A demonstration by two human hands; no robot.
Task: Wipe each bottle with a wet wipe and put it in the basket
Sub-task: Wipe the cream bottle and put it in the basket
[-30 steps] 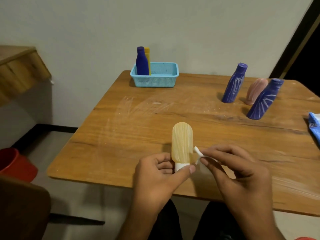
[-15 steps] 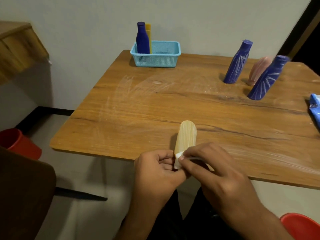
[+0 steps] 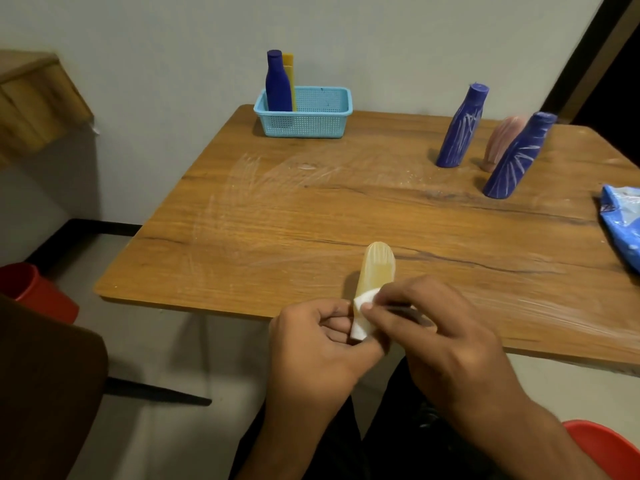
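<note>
Standing upright at the near edge of the counter (image 3: 242, 237), the yellow bottle (image 3: 377, 266) is held by its lower end in the left hand (image 3: 318, 344), whose fingers are curled around it. A wet wipe (image 3: 362, 318) is pinched against the bottle's lower body by the right hand (image 3: 440, 334). The bottle's long axis points up and away from both grips, so a wiping stroke would likely be run upward. The basket (image 3: 311, 123) is set well apart at the far edge, nearer the left hand.

Bare desk (image 3: 277, 216) is lying open up to the basket (image 3: 311, 121). Three standing bottles (image 3: 459, 133) and a blue packet (image 3: 623, 223) are crowding the right side.
</note>
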